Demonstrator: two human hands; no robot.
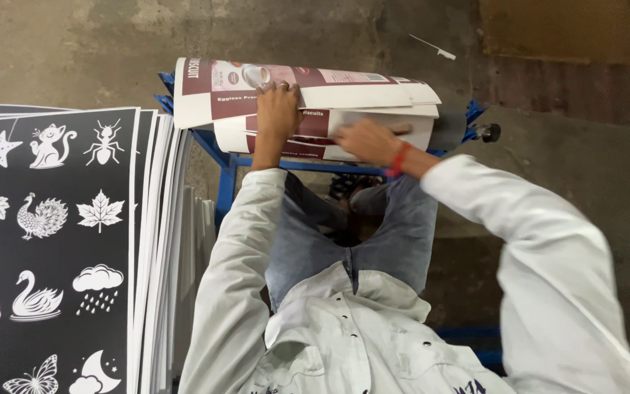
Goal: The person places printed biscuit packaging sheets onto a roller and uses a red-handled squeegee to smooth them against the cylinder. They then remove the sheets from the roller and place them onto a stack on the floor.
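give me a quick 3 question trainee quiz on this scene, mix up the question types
1. True or false: both hands rest on the printed cardboard sheets.
2. What stands in a stack at the person's left? A) black sheets with white animal and leaf shapes B) metal cans C) folded cloth
3. What colour is the band on the right wrist?

Key
1. True: the left hand presses the upper sheet, and the right hand lies flat on the lower one, over the blue frame.
2. A, the black picture sheets.
3. Red, the wristband.
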